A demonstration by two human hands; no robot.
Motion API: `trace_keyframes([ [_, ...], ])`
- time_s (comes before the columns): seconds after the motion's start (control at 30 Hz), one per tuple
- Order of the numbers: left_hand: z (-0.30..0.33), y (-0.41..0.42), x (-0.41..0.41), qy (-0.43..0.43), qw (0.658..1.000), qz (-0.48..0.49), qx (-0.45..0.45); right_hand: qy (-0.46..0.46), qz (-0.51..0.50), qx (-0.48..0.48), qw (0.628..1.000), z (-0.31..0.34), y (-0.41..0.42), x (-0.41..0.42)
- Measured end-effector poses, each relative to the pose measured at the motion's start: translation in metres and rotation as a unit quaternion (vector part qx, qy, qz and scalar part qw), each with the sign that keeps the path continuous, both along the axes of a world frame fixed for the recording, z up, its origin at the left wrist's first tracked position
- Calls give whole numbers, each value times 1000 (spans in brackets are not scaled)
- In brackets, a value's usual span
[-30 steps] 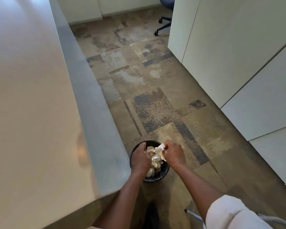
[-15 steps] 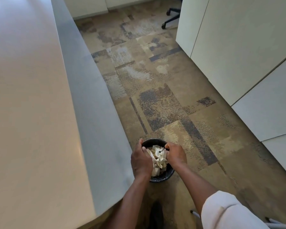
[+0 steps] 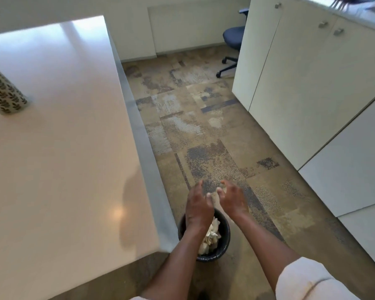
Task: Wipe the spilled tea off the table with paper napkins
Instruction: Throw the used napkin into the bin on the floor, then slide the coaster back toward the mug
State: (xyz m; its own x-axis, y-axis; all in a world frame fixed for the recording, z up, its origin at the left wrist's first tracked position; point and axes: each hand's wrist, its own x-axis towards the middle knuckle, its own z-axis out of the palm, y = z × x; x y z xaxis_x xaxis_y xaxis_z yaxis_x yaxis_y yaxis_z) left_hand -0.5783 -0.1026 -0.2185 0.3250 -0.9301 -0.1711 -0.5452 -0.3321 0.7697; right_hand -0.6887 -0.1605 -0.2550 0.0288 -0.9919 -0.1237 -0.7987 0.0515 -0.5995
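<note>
Table (image 3: 59, 148): visible top looks dry, no tea seen; patterned roll (image 3: 3, 92) stands at its far left. Bin (image 3: 224, 237) on the floor by the table corner now holds the crumpled napkins (image 3: 210, 236). Left hand (image 3: 198, 205) and right hand (image 3: 233, 200), half a second ago pressing the wad down, have lifted clear: fingers spread, holding nothing. Judgement: disposal done, task near its end.

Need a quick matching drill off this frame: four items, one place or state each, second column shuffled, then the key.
Items:
1. crumpled napkins
2. patterned cylinder
3. office chair
4. left hand

Places/states:
A. open, empty, above the bin
B. on the table, left edge of view
C. inside the black bin
D. far end of the floor, by the white cabinets

Pairs: 1-C, 2-B, 3-D, 4-A
</note>
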Motion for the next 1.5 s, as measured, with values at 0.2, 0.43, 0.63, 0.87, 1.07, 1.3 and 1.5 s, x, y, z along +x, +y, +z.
trace_keyframes([
  [0.2, 79, -13, -9, 45, 994, 21, -97, -13, 4, -88, 996, 100, -26, 4],
  [0.43, 171, -31, 13, 40, 977, 33, -205, -38, 30, -200, 979, 194, -47, 28],
  [0.63, 233, -38, 78, -18, 959, 65, -277, -47, 87, -253, 963, 251, -49, 79],
  [0.87, 278, -16, 187, -80, 940, 113, -311, -58, 158, -286, 943, 303, -31, 173],
  [1.07, 288, 23, 269, -126, 932, 143, -308, -80, 195, -295, 932, 318, -8, 255],
  [1.3, 282, 84, 385, -143, 934, 172, -279, -101, 228, -284, 926, 314, 43, 363],
  [1.5, 266, 138, 477, -166, 937, 178, -249, -114, 273, -250, 922, 299, 90, 453],
])
